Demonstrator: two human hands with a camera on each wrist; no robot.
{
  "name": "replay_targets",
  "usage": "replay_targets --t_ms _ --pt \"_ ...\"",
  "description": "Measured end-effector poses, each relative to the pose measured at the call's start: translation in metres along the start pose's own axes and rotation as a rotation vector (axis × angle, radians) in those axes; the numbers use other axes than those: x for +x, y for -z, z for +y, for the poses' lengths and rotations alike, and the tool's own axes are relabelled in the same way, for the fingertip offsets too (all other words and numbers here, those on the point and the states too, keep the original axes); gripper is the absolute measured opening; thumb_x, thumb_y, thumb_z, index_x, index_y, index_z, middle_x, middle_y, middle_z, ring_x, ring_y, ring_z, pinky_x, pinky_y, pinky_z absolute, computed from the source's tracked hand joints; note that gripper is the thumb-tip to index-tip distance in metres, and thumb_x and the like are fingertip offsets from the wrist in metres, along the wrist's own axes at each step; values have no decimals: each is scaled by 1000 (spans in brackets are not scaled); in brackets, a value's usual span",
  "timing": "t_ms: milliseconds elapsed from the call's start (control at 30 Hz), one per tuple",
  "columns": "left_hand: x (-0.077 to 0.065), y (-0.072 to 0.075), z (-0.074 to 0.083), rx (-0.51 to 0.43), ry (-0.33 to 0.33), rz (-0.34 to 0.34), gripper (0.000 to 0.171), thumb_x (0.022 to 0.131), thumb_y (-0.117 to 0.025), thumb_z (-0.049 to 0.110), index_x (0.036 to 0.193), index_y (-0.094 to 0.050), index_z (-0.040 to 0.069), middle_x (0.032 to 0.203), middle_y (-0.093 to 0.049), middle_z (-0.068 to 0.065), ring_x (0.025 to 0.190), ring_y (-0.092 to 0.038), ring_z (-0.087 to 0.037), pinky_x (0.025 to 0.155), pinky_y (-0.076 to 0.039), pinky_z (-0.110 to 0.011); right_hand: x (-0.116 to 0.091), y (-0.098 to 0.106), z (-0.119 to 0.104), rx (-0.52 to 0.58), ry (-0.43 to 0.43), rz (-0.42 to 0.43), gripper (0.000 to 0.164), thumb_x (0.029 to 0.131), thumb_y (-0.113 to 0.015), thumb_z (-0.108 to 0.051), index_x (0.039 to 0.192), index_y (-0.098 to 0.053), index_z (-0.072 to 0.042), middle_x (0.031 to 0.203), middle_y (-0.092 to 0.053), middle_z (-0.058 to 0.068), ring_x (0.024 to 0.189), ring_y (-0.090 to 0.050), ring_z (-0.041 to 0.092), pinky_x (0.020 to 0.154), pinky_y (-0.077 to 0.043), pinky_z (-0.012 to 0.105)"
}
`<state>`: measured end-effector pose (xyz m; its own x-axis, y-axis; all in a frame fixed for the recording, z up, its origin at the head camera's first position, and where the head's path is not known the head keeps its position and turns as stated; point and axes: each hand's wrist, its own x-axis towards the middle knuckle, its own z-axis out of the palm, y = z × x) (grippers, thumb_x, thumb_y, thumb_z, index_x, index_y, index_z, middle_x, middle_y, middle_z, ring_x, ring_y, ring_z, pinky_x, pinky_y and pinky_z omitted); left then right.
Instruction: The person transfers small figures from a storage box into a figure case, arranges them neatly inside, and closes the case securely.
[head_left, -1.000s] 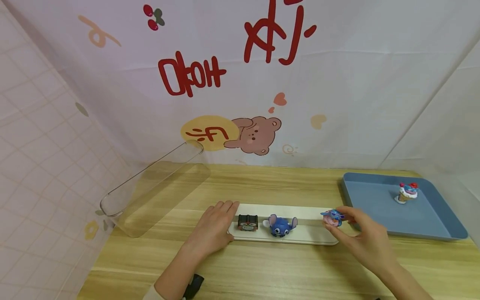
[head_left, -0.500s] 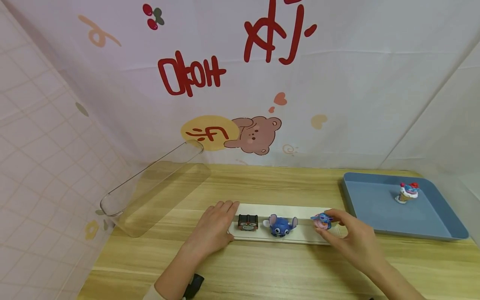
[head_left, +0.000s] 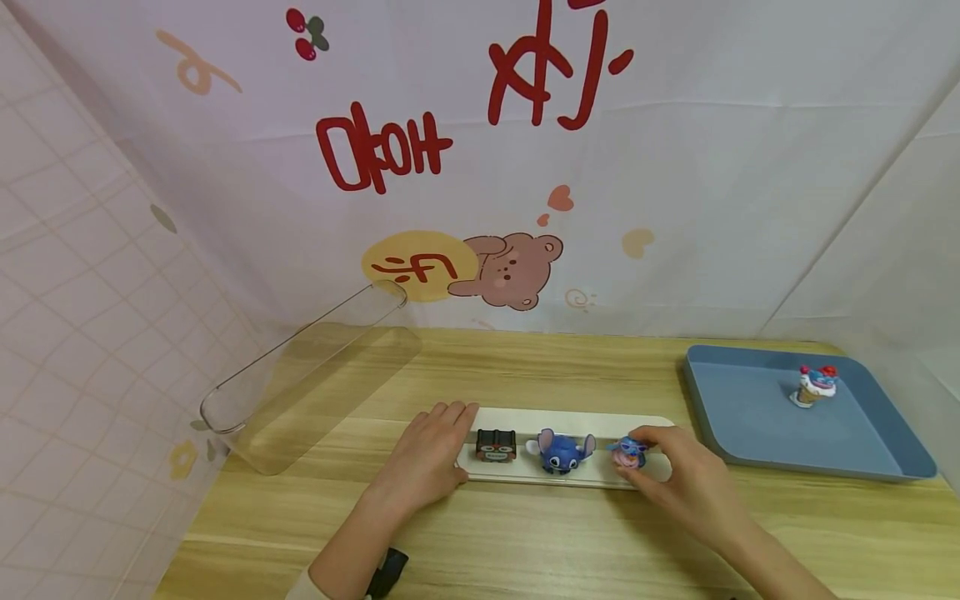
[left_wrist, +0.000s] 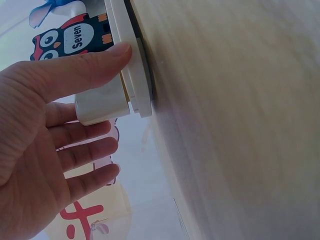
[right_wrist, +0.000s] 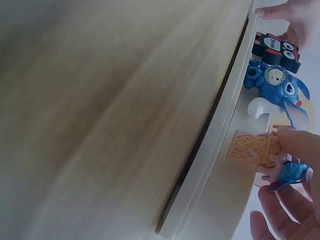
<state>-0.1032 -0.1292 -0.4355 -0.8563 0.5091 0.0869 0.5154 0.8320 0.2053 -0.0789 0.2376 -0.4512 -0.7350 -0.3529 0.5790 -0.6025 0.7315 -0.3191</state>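
Note:
My left hand holds the left end of a long white stepped display base, with the thumb at the front edge and the fingers round the back. Beside it stands a black owl figurine marked "Seven". A blue big-eared Stitch figurine is at the middle of the base. To its right, my right hand pinches an ice-cream-cone figurine between thumb and fingers. Pink ice cream and a blue character top its waffle cone, whose bottom is close over the lower step.
A blue tray at the right holds another ice-cream-cone figurine with red on top. On the left, a clear plastic cover leans near the printed cloth wall. The table has a wood grain.
My right hand has moved left along the base with the ice-cream-cone figurine, from the right end to beside the Stitch figurine. The left hand stays on the base's left end.

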Motion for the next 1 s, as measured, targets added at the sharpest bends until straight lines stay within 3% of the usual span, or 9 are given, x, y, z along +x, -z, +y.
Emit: replay_targets --t_ms 100,200,267,400,467,533,1000 --pt "0 0 0 11 -11 18 93 69 -99 16 148 -52 0 136 -61 -11 120 -59 -29 97 -52 -49 1 -2 1 11 19 -4 45 80 -93 -31 114 -70 -15 103 -72 -9 94 -68 13 89 -46 12" --pt "0 0 0 13 -15 24 92 69 -99 16 147 -53 0 135 -62 -11 119 -59 -29 96 -52 -49 1 -3 1 21 36 -5 43 94 -75 -51 114 -70 -14 102 -73 -8 92 -68 13 88 -47 13" --pt "0 0 0 9 -13 21 92 69 -99 15 147 -53 0 135 -62 -12 120 -59 -29 97 -52 -50 2 -4 0 24 39 -11 43 97 -69 -54 113 -69 -14 102 -73 -8 91 -69 12 87 -48 13" --pt "0 1 0 3 -8 11 92 70 -99 15 148 -53 0 136 -61 -12 121 -59 -30 98 -52 -50 4 -4 -1 11 31 -31 44 80 -94 -29 112 -69 -15 101 -72 -9 90 -69 11 85 -49 15" --pt "0 1 0 4 -7 8 92 70 -99 16 148 -52 0 136 -61 -12 121 -58 -30 98 -52 -49 5 -4 -2 2 22 -39 53 68 -98 -13 112 -69 -15 100 -72 -10 90 -68 11 83 -49 16" --pt "0 0 0 3 -6 6 92 70 -99 16 148 -52 0 136 -61 -12 121 -58 -30 98 -52 -49 5 -4 -3 -7 18 -41 58 62 -99 -7 112 -68 -15 100 -72 -10 90 -69 11 82 -50 17" --pt "0 1 0 -5 -1 -4 92 71 -98 16 149 -51 0 139 -60 -12 124 -58 -30 101 -51 -50 6 -3 -2 -3 23 -42 62 59 -99 -10 113 -68 -12 100 -73 -7 89 -69 12 81 -50 18"
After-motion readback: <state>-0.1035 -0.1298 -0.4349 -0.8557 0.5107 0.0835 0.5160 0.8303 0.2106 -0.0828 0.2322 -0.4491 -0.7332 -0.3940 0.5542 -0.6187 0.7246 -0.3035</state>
